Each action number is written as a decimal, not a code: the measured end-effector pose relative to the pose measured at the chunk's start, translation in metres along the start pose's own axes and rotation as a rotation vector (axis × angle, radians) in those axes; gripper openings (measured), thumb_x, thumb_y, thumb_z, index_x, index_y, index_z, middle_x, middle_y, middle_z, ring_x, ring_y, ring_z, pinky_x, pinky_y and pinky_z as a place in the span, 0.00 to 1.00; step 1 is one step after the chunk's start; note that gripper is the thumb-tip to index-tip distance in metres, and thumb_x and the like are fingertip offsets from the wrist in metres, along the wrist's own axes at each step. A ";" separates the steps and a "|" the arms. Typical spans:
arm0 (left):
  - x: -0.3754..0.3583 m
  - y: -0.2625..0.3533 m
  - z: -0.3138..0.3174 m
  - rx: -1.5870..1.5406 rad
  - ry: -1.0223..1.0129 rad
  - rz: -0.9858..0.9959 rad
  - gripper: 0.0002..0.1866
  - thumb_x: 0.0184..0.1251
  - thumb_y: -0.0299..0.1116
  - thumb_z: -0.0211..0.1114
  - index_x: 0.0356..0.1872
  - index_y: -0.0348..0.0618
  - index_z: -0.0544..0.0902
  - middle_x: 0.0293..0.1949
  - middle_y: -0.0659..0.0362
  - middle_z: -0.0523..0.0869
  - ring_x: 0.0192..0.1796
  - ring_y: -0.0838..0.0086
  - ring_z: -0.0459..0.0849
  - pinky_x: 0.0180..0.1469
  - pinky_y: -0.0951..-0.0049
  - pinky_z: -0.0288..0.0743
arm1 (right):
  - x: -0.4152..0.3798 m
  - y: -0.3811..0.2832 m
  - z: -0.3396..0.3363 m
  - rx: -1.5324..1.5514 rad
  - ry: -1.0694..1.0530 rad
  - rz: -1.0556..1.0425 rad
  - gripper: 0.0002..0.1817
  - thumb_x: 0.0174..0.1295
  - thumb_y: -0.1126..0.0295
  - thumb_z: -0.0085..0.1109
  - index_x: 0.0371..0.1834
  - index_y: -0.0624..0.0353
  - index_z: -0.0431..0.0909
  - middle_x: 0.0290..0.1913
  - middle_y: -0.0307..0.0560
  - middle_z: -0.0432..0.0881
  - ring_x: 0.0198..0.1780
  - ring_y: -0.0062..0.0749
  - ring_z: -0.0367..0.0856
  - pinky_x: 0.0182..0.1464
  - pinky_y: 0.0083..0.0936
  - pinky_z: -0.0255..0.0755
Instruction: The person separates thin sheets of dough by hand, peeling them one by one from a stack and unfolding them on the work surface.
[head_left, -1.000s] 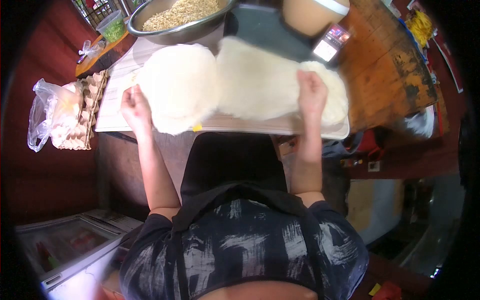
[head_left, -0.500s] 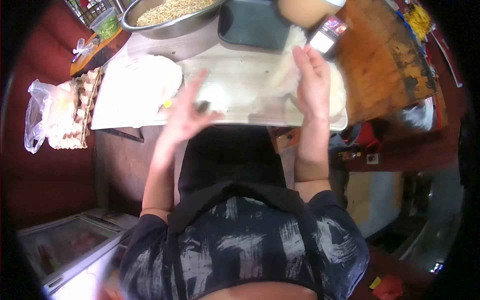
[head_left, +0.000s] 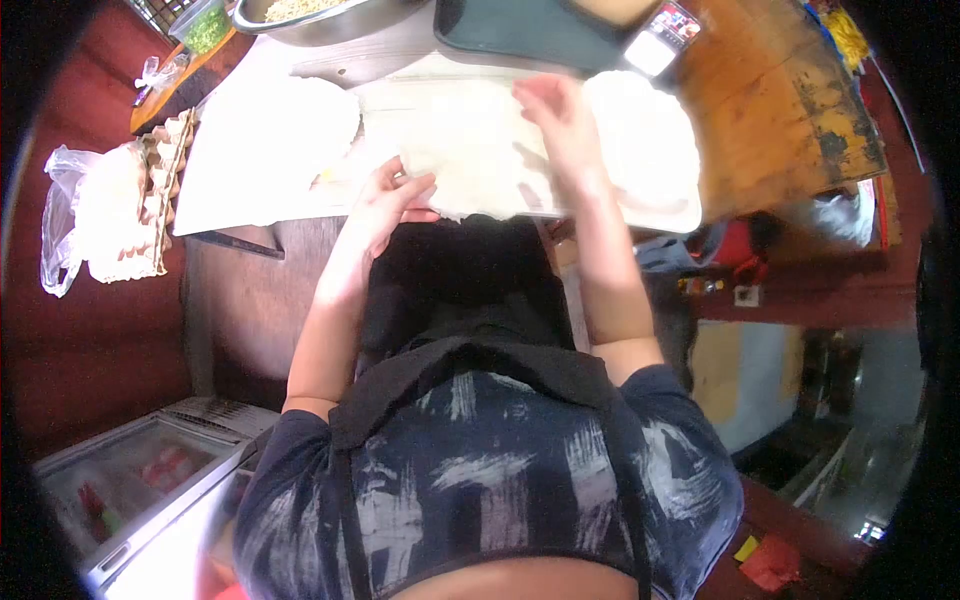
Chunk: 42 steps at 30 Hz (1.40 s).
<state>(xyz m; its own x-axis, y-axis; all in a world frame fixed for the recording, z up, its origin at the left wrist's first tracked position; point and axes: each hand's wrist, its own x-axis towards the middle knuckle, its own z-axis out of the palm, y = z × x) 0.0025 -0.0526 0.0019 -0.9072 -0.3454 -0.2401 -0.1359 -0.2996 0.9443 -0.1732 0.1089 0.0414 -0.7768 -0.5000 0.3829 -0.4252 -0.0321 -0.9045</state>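
A thin pale round sheet (head_left: 465,140) lies at the middle of the white board, its near edge over the front rim. My left hand (head_left: 395,205) pinches the near left edge of this sheet between thumb and fingers. Over the sheet's right part is my right hand (head_left: 560,125), its fingers bent together and blurred; whether they hold anything is hard to see. A pale stack of sheets (head_left: 645,135) lies to the right of it. Another white stack (head_left: 300,125), overexposed, lies to the left.
A metal bowl (head_left: 340,25) of pale shreds and a dark tray (head_left: 520,35) stand at the back. Behind the right stack is a phone (head_left: 662,38). Egg cartons (head_left: 130,210) are at the left, near a tub of chopped greens (head_left: 205,30).
The sheet that hung from my right hand now lies flat at the middle. My right hand has moved left; my left hand has closed on the sheet's edge. The view has shifted slightly.
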 end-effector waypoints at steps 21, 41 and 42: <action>-0.027 -0.019 0.009 0.020 -0.114 -0.136 0.11 0.69 0.35 0.62 0.47 0.41 0.83 0.42 0.55 0.88 0.38 0.73 0.88 0.37 0.79 0.81 | -0.069 -0.007 0.021 -0.440 -0.447 -0.401 0.08 0.52 0.70 0.68 0.33 0.58 0.81 0.35 0.46 0.80 0.42 0.43 0.79 0.46 0.34 0.73; -0.016 -0.022 0.013 0.048 -0.114 -0.016 0.10 0.71 0.35 0.61 0.44 0.41 0.83 0.37 0.59 0.88 0.36 0.78 0.86 0.39 0.80 0.79 | -0.065 -0.008 0.028 -0.499 -0.391 -0.306 0.05 0.58 0.67 0.61 0.30 0.56 0.80 0.32 0.43 0.80 0.39 0.40 0.80 0.46 0.35 0.71; -0.017 -0.021 0.014 0.049 -0.112 -0.015 0.10 0.71 0.35 0.61 0.44 0.41 0.83 0.37 0.59 0.88 0.36 0.78 0.86 0.39 0.80 0.79 | -0.065 -0.007 0.028 -0.469 -0.391 -0.282 0.05 0.58 0.67 0.61 0.30 0.56 0.80 0.32 0.43 0.80 0.39 0.40 0.80 0.46 0.35 0.71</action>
<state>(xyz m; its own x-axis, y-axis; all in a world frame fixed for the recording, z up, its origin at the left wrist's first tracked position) 0.0149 -0.0285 -0.0110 -0.9435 -0.2386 -0.2300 -0.1664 -0.2591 0.9514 -0.1063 0.1170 0.0175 -0.4181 -0.8072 0.4167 -0.8128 0.1275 -0.5685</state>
